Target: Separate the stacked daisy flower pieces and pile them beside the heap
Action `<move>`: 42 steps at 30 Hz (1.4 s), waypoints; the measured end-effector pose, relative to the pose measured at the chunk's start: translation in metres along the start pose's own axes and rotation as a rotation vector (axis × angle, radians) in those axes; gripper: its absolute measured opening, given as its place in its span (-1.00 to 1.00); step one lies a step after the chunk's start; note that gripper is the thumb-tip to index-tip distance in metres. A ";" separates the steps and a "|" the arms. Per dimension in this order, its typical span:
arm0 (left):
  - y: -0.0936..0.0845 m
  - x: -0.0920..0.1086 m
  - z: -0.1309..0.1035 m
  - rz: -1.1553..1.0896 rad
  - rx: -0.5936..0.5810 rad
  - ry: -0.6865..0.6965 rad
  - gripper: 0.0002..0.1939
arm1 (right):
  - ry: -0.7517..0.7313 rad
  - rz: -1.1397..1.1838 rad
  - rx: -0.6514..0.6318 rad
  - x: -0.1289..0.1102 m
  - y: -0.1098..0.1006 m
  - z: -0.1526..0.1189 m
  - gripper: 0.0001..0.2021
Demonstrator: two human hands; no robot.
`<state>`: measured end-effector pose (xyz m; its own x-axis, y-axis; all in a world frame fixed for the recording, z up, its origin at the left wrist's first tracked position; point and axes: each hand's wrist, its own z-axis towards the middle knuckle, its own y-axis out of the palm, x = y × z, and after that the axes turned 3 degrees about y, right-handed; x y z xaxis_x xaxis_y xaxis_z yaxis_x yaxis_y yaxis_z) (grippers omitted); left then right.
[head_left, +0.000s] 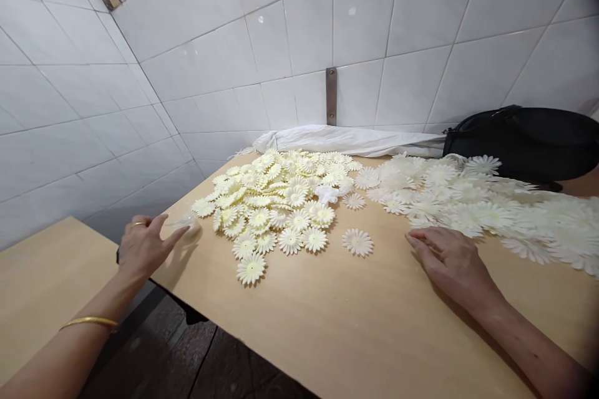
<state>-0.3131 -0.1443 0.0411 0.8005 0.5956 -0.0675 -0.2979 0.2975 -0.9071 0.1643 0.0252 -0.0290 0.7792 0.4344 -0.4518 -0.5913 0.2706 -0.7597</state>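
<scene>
Cream fabric daisies: yellow-centred heap (276,199) toward the tabletop's (355,324) far left corner; paler white heap (468,202) along the far right edge, likely kept apart by shade. Single daisy (357,242) lies between them. Left hand (145,248), at the left edge, fingers half-curled, touches a clear plastic scrap (186,222); grip uncertain. Right hand (449,262) lies flat, open, empty, just beside the white heap. Black bag (524,140) and white cloth (346,140) against the wall.
</scene>
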 end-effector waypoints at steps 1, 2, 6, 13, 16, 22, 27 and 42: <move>-0.001 0.003 0.000 0.054 0.083 0.046 -0.47 | 0.003 0.003 -0.006 0.000 0.000 0.000 -0.77; -0.002 0.006 0.001 0.089 0.119 0.104 -0.51 | 0.008 0.007 -0.011 0.000 0.000 0.000 -0.78; -0.004 0.016 0.012 0.041 -0.133 0.214 -0.57 | 0.041 0.023 -0.022 0.001 -0.001 0.000 -0.77; 0.004 0.008 0.021 -0.033 -0.056 0.233 -0.61 | 0.096 0.051 -0.042 0.001 -0.002 0.000 -0.77; 0.001 0.019 0.018 -0.024 0.314 0.289 -0.68 | 0.104 0.067 -0.034 0.002 -0.002 0.001 -0.78; -0.021 0.120 -0.022 -0.537 0.395 0.767 -0.89 | 0.099 0.083 -0.016 0.004 0.000 0.002 -0.80; -0.009 0.208 -0.058 -0.605 0.105 0.995 -0.82 | 0.112 0.079 0.005 0.004 0.000 0.001 -0.79; -0.030 0.284 -0.072 -0.625 0.446 1.250 -0.71 | 0.401 1.014 -0.302 -0.047 -0.016 -0.007 -0.65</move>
<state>-0.0394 -0.0381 0.0193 0.7074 -0.6651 -0.2390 0.3128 0.5979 -0.7381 0.1388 -0.0057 0.0013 0.0110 0.0139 -0.9998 -0.9563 -0.2920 -0.0146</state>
